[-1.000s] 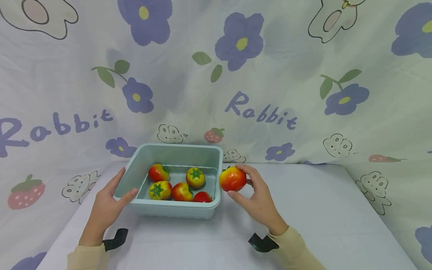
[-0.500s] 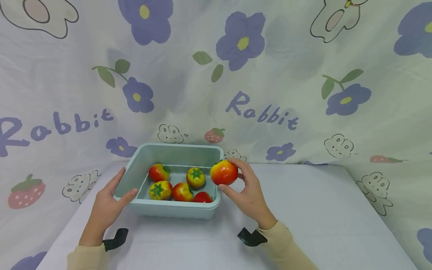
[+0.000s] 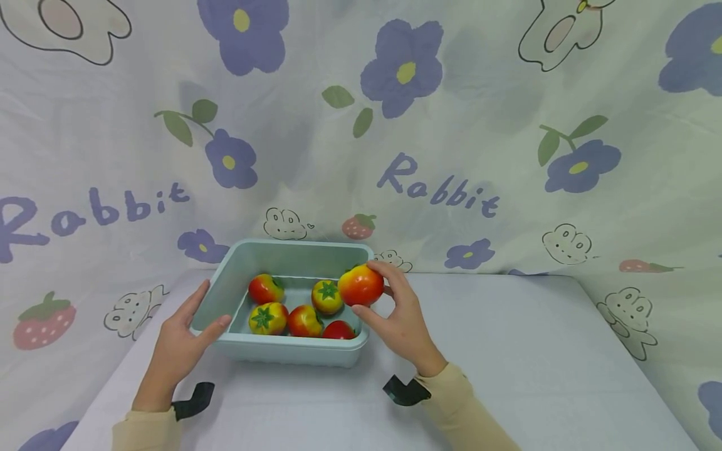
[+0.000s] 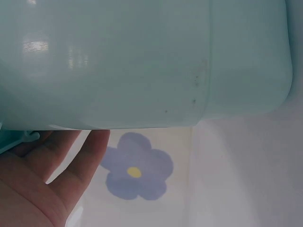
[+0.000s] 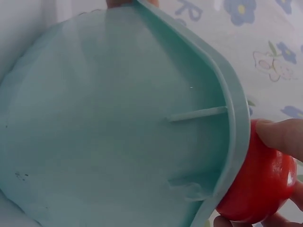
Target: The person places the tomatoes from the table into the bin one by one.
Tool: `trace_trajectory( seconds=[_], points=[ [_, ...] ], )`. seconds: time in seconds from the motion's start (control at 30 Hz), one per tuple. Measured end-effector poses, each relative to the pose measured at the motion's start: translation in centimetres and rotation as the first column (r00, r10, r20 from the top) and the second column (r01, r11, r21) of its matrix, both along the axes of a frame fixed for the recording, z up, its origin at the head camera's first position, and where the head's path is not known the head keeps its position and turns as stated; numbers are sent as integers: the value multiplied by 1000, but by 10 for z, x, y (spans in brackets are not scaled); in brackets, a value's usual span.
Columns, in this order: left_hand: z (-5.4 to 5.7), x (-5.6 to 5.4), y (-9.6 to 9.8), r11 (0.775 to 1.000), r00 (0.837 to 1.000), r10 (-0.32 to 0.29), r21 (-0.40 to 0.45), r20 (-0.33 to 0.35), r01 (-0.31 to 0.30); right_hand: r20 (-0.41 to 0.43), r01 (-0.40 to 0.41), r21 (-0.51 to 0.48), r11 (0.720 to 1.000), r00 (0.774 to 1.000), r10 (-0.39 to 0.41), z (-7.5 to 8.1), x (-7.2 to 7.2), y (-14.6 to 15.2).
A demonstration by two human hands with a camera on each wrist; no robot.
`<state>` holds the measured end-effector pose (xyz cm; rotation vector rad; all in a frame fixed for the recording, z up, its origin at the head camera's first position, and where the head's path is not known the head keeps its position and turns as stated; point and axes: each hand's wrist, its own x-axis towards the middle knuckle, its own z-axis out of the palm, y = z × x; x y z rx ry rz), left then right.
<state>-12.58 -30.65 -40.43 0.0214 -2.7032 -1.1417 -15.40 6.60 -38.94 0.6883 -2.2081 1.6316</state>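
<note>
A red-and-yellow tomato (image 3: 361, 285) is pinched between the thumb and fingers of my right hand (image 3: 399, 316), over the right rim of a pale blue-green plastic bin (image 3: 282, 346). In the right wrist view the held tomato (image 5: 260, 177) shows red beyond the bin's edge. My left hand (image 3: 182, 346) holds the bin at its front left corner, thumb on the rim and fingers along the outer side. Several more tomatoes lie inside, among them a yellow one (image 3: 327, 297) with a green star-shaped top and a red one (image 3: 338, 330) partly hidden by the front wall.
The bin stands on a table with a white cover (image 3: 507, 363), near its back edge. Behind hangs a pale cloth (image 3: 316, 156) printed with flowers, rabbits and lettering. Black straps (image 3: 407, 391) stick out at both wrists.
My right hand has moved left and slightly up, carrying the tomato from beside the bin's right rim to above its right end. My left hand and the bin have stayed put.
</note>
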Motion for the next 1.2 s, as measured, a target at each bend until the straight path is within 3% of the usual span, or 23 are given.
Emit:
trace_trajectory(
  seconds=[0.27, 0.8, 1.2],
  points=[
    [-1, 0, 1, 1000, 1000, 6, -12, 1, -6, 20, -13, -8, 1000, 1000, 13, -4, -2, -6],
    [0, 0, 3, 1000, 1000, 7, -10, -4, -7, -53, -49, 10, 999, 997, 49, -12, -7, -13],
    [0, 1, 2, 1000, 1000, 4, -1, -27, -4, -50, -42, 46, 998, 998, 44, -17, -7, -18]
  ],
)
